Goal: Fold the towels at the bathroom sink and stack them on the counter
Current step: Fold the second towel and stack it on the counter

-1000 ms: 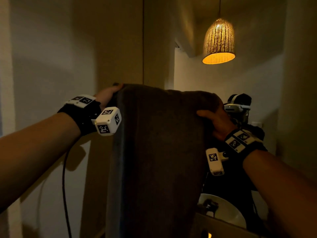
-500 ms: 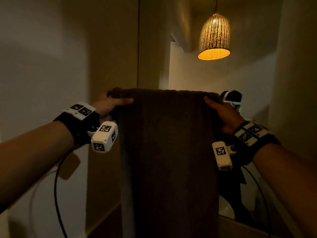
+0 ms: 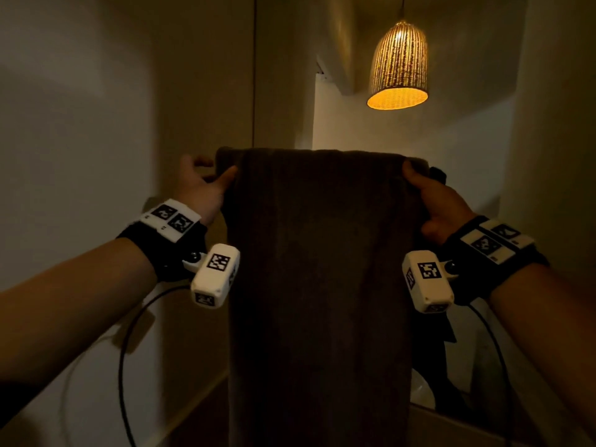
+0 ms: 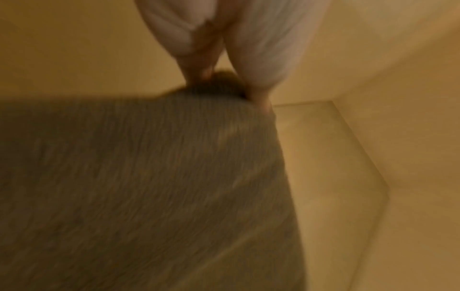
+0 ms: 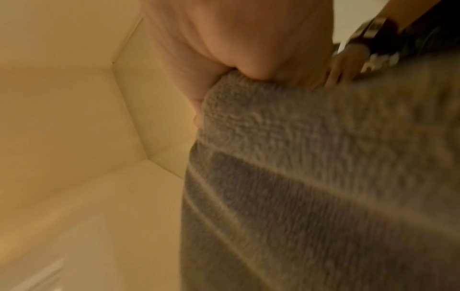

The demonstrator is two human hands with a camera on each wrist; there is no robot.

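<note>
A dark grey terry towel [image 3: 319, 285] hangs straight down in front of me, held up by its top edge. My left hand [image 3: 209, 182] pinches the towel's top left corner between thumb and fingers; the left wrist view shows that pinch on the towel [image 4: 149, 177]. My right hand [image 3: 425, 191] grips the top right corner, and in the right wrist view the towel [image 5: 323, 177] bunches under the thumb of that hand [image 5: 236, 65]. The towel's lower end runs out of the picture. The sink and counter behind it are hidden.
A lit woven pendant lamp [image 3: 399, 64] hangs at upper right. Pale walls close in on both sides, with a mirror [image 3: 477, 162] ahead at right. Black cables [image 3: 124, 366] trail from both wrists.
Both hands have moved apart and lowered a little, pulling the towel's top edge straight and level. My grip has slid out to the two corners.
</note>
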